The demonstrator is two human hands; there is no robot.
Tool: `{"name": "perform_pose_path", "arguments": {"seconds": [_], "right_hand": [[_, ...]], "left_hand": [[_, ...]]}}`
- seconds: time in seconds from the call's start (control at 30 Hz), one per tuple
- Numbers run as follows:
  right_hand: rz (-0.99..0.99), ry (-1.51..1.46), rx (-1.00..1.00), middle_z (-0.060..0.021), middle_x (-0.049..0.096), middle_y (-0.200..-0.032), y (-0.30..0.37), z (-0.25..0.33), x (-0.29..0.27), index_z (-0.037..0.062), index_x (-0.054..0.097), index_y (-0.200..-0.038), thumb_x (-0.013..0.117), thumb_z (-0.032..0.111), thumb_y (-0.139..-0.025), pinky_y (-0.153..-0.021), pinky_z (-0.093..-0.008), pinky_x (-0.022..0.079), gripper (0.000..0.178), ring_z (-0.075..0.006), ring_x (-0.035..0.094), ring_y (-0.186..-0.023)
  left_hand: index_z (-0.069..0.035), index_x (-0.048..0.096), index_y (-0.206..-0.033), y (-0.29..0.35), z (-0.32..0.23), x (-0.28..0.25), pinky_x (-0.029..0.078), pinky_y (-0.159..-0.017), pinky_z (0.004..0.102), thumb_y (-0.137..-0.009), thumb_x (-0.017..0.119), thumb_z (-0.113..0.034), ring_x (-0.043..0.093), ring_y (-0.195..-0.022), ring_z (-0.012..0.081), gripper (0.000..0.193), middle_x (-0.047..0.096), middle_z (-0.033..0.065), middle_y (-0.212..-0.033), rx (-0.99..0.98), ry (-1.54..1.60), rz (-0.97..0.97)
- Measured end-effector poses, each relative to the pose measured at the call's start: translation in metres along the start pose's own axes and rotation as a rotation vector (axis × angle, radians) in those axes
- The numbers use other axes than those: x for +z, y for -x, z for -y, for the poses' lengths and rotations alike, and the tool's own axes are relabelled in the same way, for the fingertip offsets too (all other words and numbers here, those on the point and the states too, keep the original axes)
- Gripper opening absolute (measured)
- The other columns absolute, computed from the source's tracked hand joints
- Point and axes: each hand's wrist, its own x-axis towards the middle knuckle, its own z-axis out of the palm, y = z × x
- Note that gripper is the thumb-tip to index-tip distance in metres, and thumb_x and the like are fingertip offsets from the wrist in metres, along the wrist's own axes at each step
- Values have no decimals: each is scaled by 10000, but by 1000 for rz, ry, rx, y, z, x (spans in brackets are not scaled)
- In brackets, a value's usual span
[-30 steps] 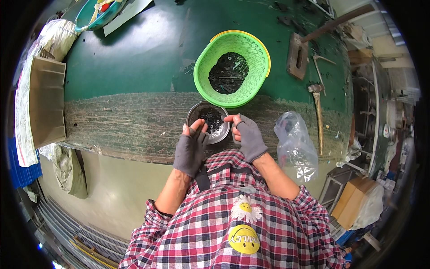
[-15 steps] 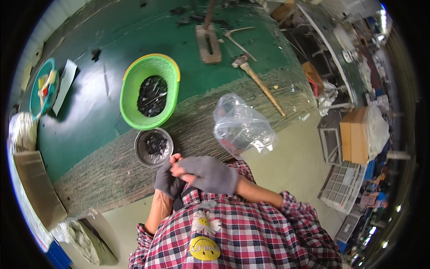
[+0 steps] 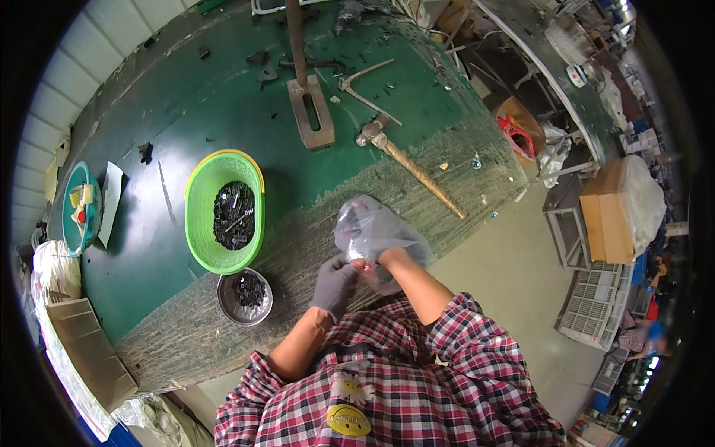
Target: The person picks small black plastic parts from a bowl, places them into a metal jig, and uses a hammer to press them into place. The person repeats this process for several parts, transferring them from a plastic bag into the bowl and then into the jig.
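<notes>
Left fingers (image 3: 342, 273) pinch the clear bag (image 3: 356, 221); right hand (image 3: 383, 249) is inside, grasp unclear; leftward, black pieces (image 3: 252, 287) remain in bowl (image 3: 246, 314).

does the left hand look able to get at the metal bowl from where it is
Probably yes: the left hand is at the plastic bag, but only worn tabletop shows between it and the open-topped metal bowl.

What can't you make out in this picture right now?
In the head view:
Right hand: behind the cloudy folds of the plastic bag, which obscure its grip.
Left hand: where it meets the bag, folds obscure its grip too.
Black parts in the metal bowl: too small and heaped to tell apart.
Rod at the slotted block: cut off by the top edge.
</notes>
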Motion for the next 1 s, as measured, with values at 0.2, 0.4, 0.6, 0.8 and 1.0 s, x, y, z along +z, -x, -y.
{"name": "perform_pose_path", "arguments": {"seconds": [0.2, 0.4, 0.6, 0.8, 1.0], "right_hand": [[-165, -287, -31, -178, 670, -1003, 10, -31, -28, 50, 637, -1205, 702, 351, -829, -835, -375, 511, 486, -242, 660, -897], [-11, -411, -118, -158, 651, -940, 47, -48, -15, 43, 648, -1184, 676, 308, -852, -809, -361, 506, 425, -211, 636, -864], [56, -458, -217, -138, 631, -877, 33, -38, 6, 36, 659, -1163, 650, 265, -875, -783, -346, 501, 367, -181, 612, -830], [81, -630, -361, -118, 612, -815, 18, -12, 26, 30, 670, -1142, 624, 221, -899, -756, -332, 496, 313, -151, 588, -797], [330, -1861, 502, -2, 506, -655, 52, 14, -58, 95, 646, -872, 521, 146, -933, -534, -247, 388, 149, -84, 463, -581]], "left_hand": [[-31, 703, -1093, -11, -39, 101, 513, -733, 253, -947, 643, -158, 623, -819, 100, 202, 713, 52, -926, 258, -500, 462], [-9, 679, -1026, -15, 6, 101, 508, -755, 282, -961, 630, -162, 598, -818, 95, 173, 671, 29, -881, 124, -499, 778], [-21, 687, -1042, 12, -30, 79, 516, -699, 275, -898, 598, -66, 624, -781, 122, 175, 686, 58, -904, -242, -99, 484], [-76, 608, -892, -1, -67, 42, 359, -488, 196, -896, 659, -196, 420, -528, 67, 130, 550, -29, -733, 156, 218, 192], [-69, 610, -1036, 2, -71, 37, 442, -590, 266, -980, 608, -303, 454, -594, 77, 241, 559, -7, -764, 161, 271, 204]]}}
